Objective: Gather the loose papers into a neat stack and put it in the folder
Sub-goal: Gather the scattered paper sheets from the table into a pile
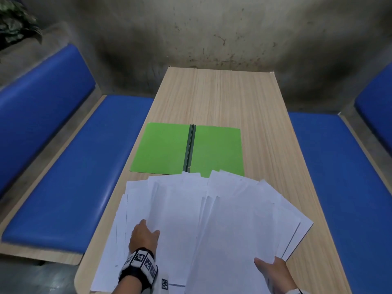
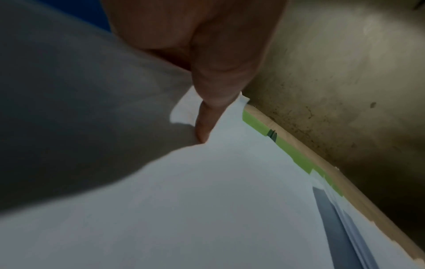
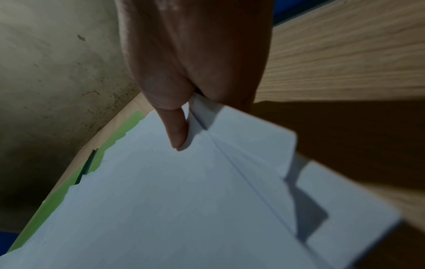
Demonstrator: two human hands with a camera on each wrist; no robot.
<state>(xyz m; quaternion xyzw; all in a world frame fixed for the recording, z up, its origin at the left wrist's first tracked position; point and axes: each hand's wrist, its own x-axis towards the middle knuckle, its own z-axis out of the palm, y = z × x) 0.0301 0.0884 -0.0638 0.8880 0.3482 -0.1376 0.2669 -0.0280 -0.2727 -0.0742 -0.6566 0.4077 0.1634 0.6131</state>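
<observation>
Right now the papers (image 1: 197, 219) are lying fanned across the near end of the surface (image 1: 222, 98), their far corners overlapping the open green folder's (image 1: 163, 147) near edge. The left hand (image 1: 144, 235) is slipping its fingers under a sheet on the left of the fan, thumb on top, pinching it. The right hand (image 1: 273, 270) is gripping the fan's right corner, thumb over, fingers beneath. Gathering is only starting, I'd say; next they need sweeping together, squaring, then lifting onto the folder.
</observation>
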